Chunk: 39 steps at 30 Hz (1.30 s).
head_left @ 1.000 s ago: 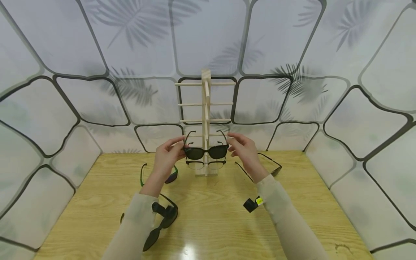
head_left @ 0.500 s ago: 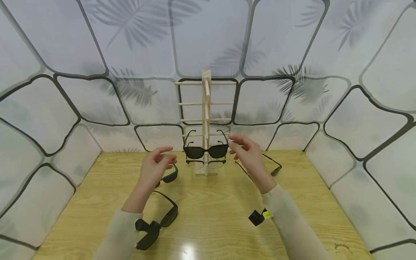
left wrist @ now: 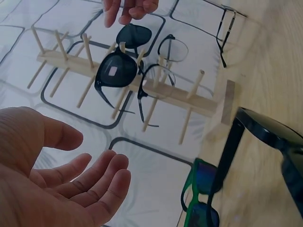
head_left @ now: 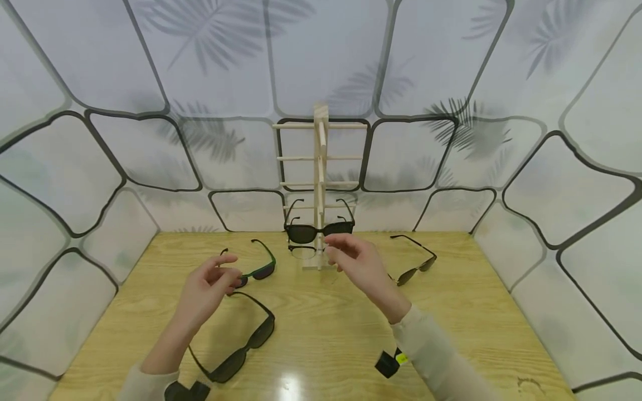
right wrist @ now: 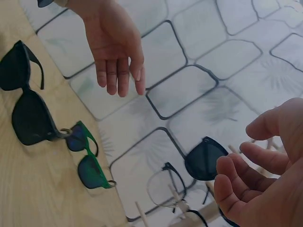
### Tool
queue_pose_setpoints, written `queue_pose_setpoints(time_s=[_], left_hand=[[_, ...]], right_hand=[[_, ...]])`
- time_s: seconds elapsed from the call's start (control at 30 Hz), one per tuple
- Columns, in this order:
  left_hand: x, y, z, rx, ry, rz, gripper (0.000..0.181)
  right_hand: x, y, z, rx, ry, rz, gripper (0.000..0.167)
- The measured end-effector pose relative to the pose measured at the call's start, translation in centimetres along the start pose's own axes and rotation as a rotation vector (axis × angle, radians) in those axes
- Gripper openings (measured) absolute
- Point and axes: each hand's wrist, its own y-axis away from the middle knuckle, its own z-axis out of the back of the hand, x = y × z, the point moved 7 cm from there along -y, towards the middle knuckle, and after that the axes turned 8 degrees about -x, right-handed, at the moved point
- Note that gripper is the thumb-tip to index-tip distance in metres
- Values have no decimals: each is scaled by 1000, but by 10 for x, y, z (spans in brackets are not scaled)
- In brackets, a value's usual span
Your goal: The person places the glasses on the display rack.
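Observation:
Black sunglasses [head_left: 303,234] hang on a wooden peg rack [head_left: 321,167] standing at the table's back. Just below them on the same rack are thin clear-lensed glasses [head_left: 303,253]. My right hand [head_left: 365,273] hovers in front of the rack's lower right side, fingers loosely bent and holding nothing; in the head view it covers part of the clear pair. Off to the left, my left hand [head_left: 202,292] is in the air with nothing in it, fingers relaxed. Beyond it lie green-framed sunglasses [head_left: 264,271], and larger black sunglasses [head_left: 230,365] lie nearer to me.
On the right of the wooden table [head_left: 321,323] rests another pair of dark sunglasses [head_left: 416,270], temples pointing back. The rack's upper pegs [head_left: 293,159] carry no glasses. Patterned cloth [head_left: 225,67] encloses the table at the back and sides.
My left hand has let go of the black sunglasses on the rack and moved left and toward me. My right hand has come off their right side and shifted left and lower.

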Motion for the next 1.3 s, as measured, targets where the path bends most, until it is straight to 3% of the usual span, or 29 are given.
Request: queue_pose_setpoints(time_s=[0.23,0.47,0.77,0.9,1.13,1.3], left_hand=[[24,19,24,-23,-59,29,39],[51,38,47,-27,-136,117,44],[83,59,68,-7,-189,245,56],[94,67,72,-3,-195,260,56],[120,81,65,6,-197,356,56],[131,90,56,-1,-148,347,58]], right_hand=[[-8,6,-38,123,-13,2,28],[-18,11,-68,215,-6,-11,29],[-40,13,-100,304,-32,-83,31],[-48,11,-110,318,-38,-73,31],[-68,11,-125,320,-38,-114,28],[-78,13,-135,327,-28,-130,31]])
